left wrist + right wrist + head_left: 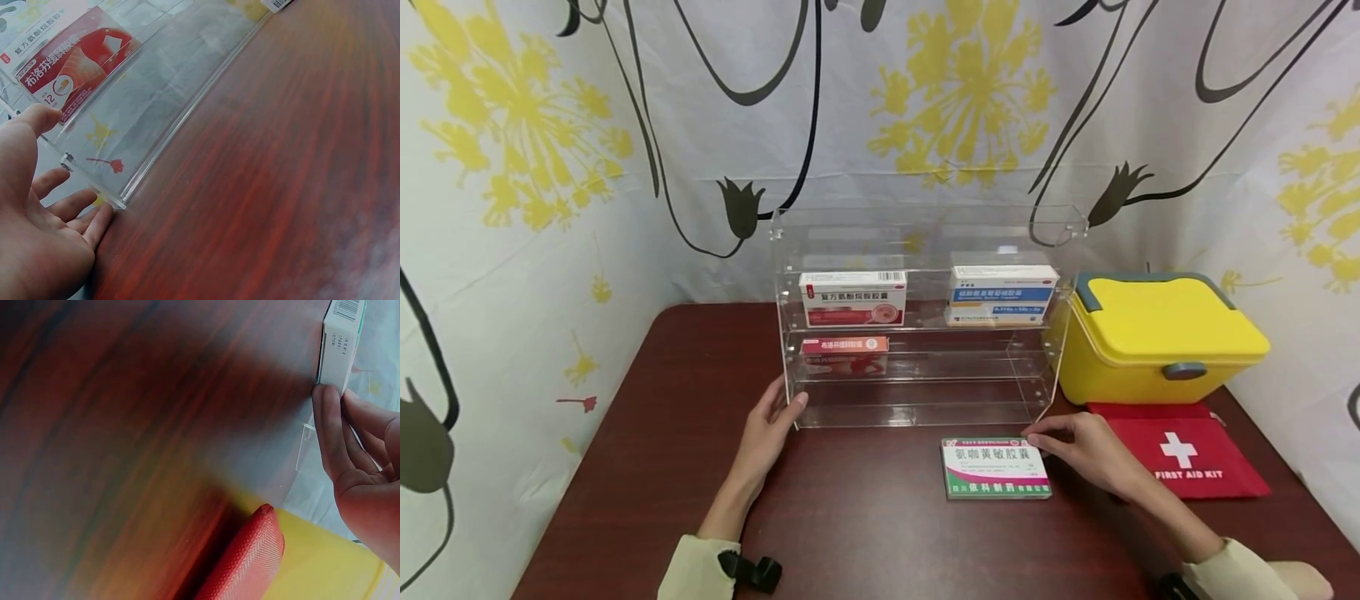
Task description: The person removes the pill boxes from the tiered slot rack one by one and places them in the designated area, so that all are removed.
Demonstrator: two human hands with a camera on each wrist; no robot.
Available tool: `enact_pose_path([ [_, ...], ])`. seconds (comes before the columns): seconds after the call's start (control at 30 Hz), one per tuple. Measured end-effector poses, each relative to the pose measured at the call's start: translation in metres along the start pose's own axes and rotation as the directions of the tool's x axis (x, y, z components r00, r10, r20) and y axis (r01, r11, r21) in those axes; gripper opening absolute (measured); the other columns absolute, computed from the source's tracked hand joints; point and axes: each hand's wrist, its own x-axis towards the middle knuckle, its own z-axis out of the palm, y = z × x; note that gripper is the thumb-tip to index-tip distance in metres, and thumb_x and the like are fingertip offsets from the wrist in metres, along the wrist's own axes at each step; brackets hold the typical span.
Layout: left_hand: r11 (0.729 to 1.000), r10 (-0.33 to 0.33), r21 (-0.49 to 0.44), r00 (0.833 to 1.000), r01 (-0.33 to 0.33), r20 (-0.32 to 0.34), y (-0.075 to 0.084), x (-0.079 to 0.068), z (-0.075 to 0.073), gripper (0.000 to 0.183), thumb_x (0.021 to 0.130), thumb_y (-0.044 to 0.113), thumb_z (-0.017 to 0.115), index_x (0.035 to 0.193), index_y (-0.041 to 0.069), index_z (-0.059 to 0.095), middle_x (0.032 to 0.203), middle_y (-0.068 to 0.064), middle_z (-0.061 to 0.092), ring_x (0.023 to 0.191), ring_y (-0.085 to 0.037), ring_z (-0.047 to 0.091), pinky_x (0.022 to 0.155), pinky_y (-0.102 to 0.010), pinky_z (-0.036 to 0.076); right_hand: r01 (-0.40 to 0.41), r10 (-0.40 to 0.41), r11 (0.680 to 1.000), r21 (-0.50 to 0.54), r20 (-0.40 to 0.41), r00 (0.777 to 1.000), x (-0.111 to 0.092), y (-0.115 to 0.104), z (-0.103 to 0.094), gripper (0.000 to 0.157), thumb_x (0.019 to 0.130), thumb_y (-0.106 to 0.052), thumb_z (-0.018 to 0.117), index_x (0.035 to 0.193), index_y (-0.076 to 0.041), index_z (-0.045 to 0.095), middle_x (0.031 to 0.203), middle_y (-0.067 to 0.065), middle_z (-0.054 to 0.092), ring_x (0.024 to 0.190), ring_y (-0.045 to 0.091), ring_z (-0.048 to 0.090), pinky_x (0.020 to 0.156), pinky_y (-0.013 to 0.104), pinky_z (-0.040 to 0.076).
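Here's the green-and-white medicine box, label up, at the table just in front of the clear rack, towards its right end. The right hand has it pinched at the far right corner, thumb and fingertips closing on the edge. Over on the other side, the left hand grips the rack's left side panel, thumb on the inner face, fingers along the outside. Inside the rack, a white-and-red box stands at the left of a shelf, with a white-and-blue box at the right of that same level; one shelf down, directly below the white-and-red one, sits a red-orange box. Out to the right, a red first aid pouch lies beside the right forearm, and just behind it stands a yellow case with a grey latch. Beyond everything hangs a flower-patterned white curtain.
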Motion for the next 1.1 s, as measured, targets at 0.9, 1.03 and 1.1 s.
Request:
enact_pose_path([
  [0.9, 1.0, -0.007, 0.029, 1.0, 0.007, -0.008, 0.001, -0.002, 0.0, 0.062, 0.095, 0.041, 0.065, 0.149, 0.02, 0.041, 0.146, -0.003, 0.046, 0.131, -0.017, 0.044, 0.104, -0.031, 0.039, 0.188, -0.237, 0.964, -0.19, -0.285, 0.929, -0.026, -0.069, -0.019, 0.043, 0.075, -0.013, 0.086, 0.115, -0.019, 0.072, 0.105, -0.008, 0.069, 0.096, 0.013, 0.066, 0.082, 0.013, 0.048],
  [1.03, 0.999, -0.007, 0.037, 1.0, 0.007, -0.016, 0.001, -0.002, 0.001, 0.063, 0.093, 0.044, 0.066, 0.148, 0.021, 0.043, 0.145, -0.002, 0.047, 0.129, -0.017, 0.046, 0.102, -0.03, 0.041, 0.235, -0.288, 0.951, -0.202, -0.295, 0.911, -0.021, -0.094, -0.016, 0.048, 0.074, -0.015, 0.087, 0.119, -0.02, 0.07, 0.11, -0.01, 0.067, 0.1, 0.008, 0.061, 0.081, 0.016, 0.05],
  [1.1, 0.999, -0.008, 0.042, 1.0, 0.009, -0.017, 0.0, -0.002, 0.001, 0.064, 0.093, 0.045, 0.066, 0.148, 0.022, 0.043, 0.145, -0.002, 0.047, 0.129, -0.017, 0.046, 0.102, -0.03, 0.041, 0.265, -0.321, 0.94, -0.215, -0.295, 0.9, -0.014, -0.106, -0.015, 0.049, 0.074, -0.018, 0.087, 0.12, -0.02, 0.07, 0.113, -0.01, 0.066, 0.102, 0.006, 0.059, 0.078, 0.02, 0.053],
])
